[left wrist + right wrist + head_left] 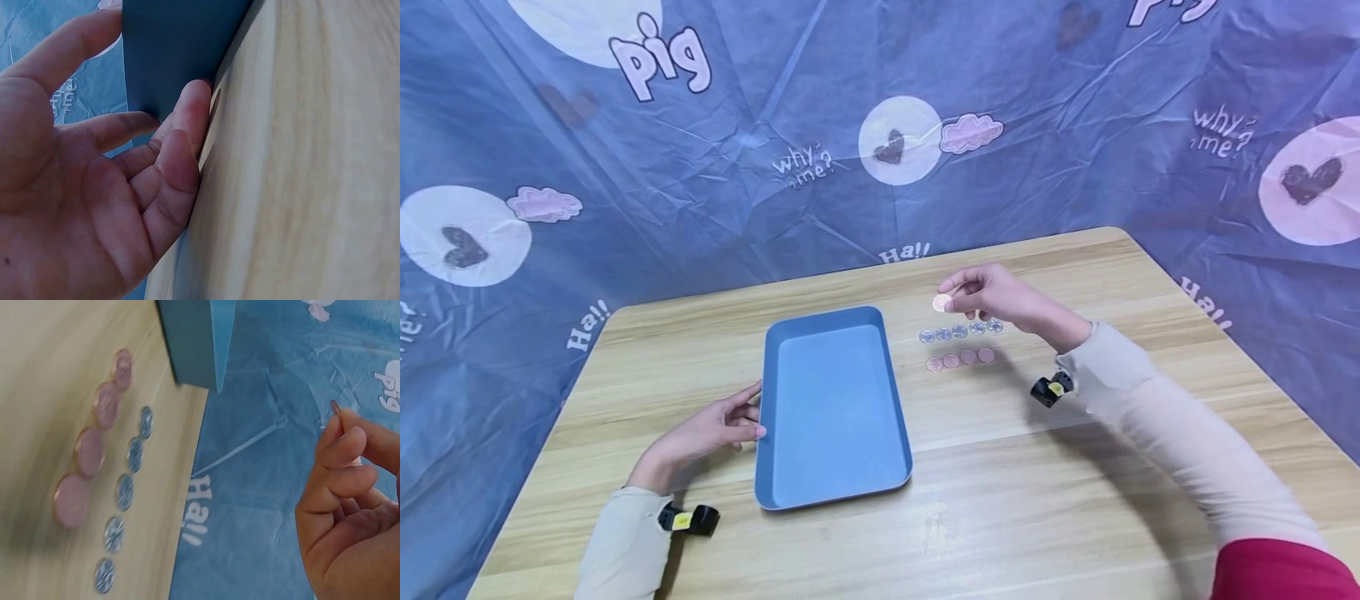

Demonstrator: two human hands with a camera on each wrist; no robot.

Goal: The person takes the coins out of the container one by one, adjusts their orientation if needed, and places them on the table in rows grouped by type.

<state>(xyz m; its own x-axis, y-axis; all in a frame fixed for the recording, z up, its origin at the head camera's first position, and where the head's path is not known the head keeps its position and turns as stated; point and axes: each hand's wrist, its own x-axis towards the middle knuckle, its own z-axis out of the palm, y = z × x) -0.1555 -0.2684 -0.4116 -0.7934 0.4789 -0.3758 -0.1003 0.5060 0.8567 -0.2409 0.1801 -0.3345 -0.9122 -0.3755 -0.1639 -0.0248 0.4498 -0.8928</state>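
Note:
My right hand (1000,296) pinches a copper-coloured coin (942,302) between thumb and fingertips, held above the table. In the right wrist view the coin (336,408) shows edge-on at the fingertips. Below this hand lies a row of silver-coloured coins (960,332), and nearer to me a row of copper-coloured coins (968,357). A blue rectangular tray (835,400) stands left of the coins, its inside bare. My left hand (715,429) holds the tray's left side, thumb at the rim and fingers against the outer wall (169,50).
The wooden table (1000,517) ends at a blue printed cloth (820,208) hanging behind it. Each wrist wears a small black camera, the left wrist camera (688,520) close to the tabletop and the right wrist camera (1051,388) above it.

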